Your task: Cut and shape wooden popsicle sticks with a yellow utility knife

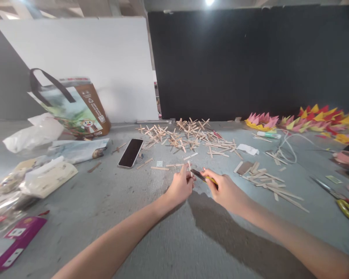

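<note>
Head view: left hand (181,183) pinches a wooden stick (189,166); right hand (225,190) grips a yellow-black cutter (200,176). Stick likely light, stiff, splinter-prone; hold mid-length.

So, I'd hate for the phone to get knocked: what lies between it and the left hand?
A few loose sticks and a small pale square lie between the phone and the left hand, as the head view shows.

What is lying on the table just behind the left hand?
Just behind the left hand, a loose stick lies on the table, with a heap of wooden sticks farther back. Anything directly under the hand is covered and can't be seen.
</note>
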`<state>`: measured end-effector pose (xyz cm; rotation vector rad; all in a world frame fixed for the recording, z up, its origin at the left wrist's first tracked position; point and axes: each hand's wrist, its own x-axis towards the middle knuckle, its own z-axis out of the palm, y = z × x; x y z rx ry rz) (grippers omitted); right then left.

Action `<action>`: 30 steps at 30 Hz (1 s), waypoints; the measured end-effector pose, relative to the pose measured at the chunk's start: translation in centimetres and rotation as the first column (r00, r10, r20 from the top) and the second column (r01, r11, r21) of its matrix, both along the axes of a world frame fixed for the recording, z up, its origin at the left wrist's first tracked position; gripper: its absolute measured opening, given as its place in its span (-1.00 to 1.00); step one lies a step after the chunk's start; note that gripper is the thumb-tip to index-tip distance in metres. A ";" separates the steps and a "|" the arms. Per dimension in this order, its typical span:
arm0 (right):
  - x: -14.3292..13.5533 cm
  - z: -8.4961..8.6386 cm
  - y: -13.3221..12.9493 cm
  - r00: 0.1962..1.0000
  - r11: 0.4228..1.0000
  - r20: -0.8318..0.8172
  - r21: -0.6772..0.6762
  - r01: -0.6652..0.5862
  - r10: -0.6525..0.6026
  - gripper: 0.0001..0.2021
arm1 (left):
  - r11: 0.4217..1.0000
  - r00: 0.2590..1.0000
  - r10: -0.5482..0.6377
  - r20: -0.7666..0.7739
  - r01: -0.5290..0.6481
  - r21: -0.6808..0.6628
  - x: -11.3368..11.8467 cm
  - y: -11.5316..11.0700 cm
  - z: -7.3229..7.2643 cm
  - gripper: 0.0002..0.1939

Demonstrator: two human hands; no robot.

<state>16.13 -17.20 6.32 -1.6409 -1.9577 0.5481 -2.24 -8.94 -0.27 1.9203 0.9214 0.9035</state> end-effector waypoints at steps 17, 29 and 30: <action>0.3 -0.2 0.5 0.999 1.000 -0.045 0.003 0.001 -0.001 -0.69 | 1.000 1.000 -0.002 -0.007 0.002 -0.014 0.1 0.2 -0.2 -0.53; 0.3 3.2 0.6 1.000 0.999 -0.001 -0.050 -0.012 0.012 -0.66 | 1.000 1.000 -0.018 -0.016 0.017 -0.025 0.1 0.0 0.2 -0.54; 0.3 3.0 0.6 1.000 0.999 -0.004 -0.042 -0.005 0.005 -0.66 | 1.000 1.000 -0.016 -0.017 0.015 -0.023 0.1 0.0 0.2 -0.54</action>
